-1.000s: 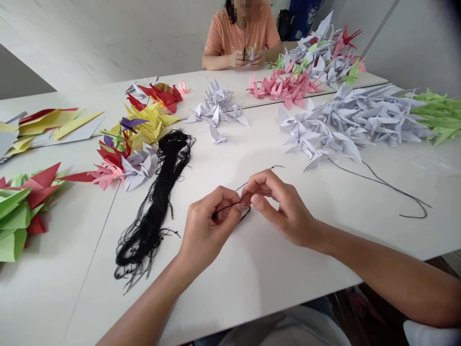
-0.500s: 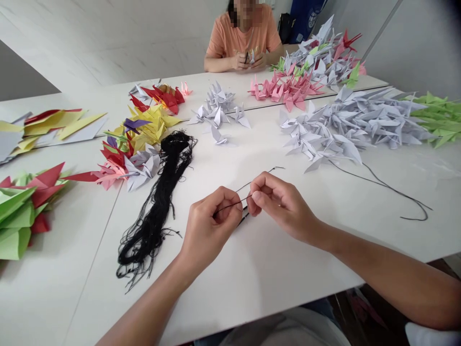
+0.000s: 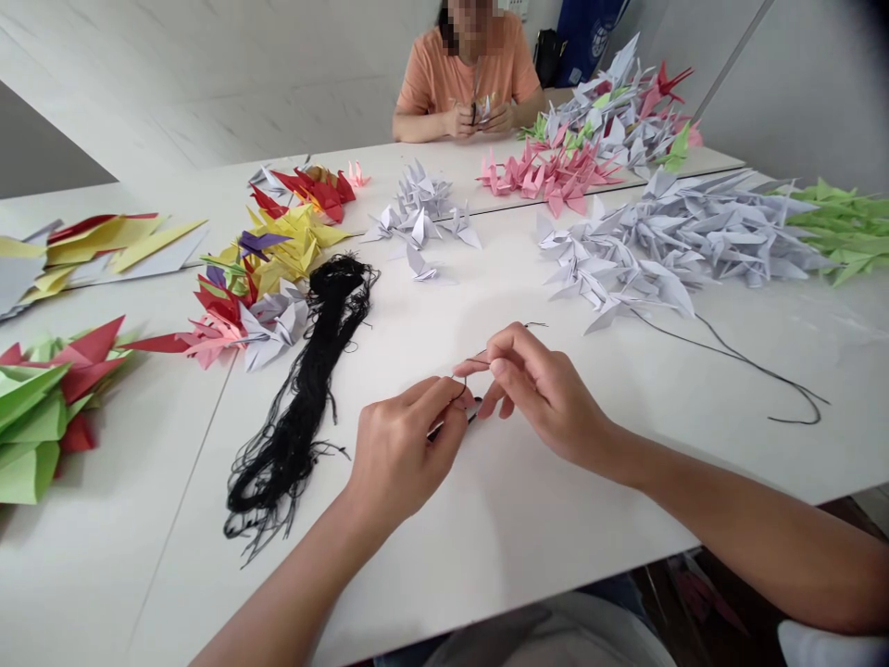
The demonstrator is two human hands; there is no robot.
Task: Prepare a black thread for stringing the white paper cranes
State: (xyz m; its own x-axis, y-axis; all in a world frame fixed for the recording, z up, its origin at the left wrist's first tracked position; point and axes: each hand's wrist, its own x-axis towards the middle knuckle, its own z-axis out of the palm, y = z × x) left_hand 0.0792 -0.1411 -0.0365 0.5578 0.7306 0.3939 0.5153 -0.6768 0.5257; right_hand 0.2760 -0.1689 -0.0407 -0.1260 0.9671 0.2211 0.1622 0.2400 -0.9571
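Observation:
My left hand (image 3: 413,431) and my right hand (image 3: 538,389) meet above the white table (image 3: 514,547), both pinching a thin black cord (image 3: 474,359). The cord runs between the fingertips, and one end lies on the table just beyond my right hand. A dark slender piece shows partly under my left fingers; its kind is hidden. To the left of my left hand lies a long bundle of black cords (image 3: 306,398) with frayed ends. White folded paper cranes (image 3: 420,264) stand farther off, past both hands.
Yellow, red and white cranes (image 3: 298,236) are heaped at the left, with green and red paper ones (image 3: 34,408) nearer. White cranes (image 3: 722,232), some trailing cord, lie at the right beside green ones (image 3: 854,222). A person in an orange shirt (image 3: 423,79) sits opposite.
My left hand has turned palm-down and its fingers have closed lower on the cord. My right hand has shifted slightly, its lower fingers loosening. The cord between them now bends downward.

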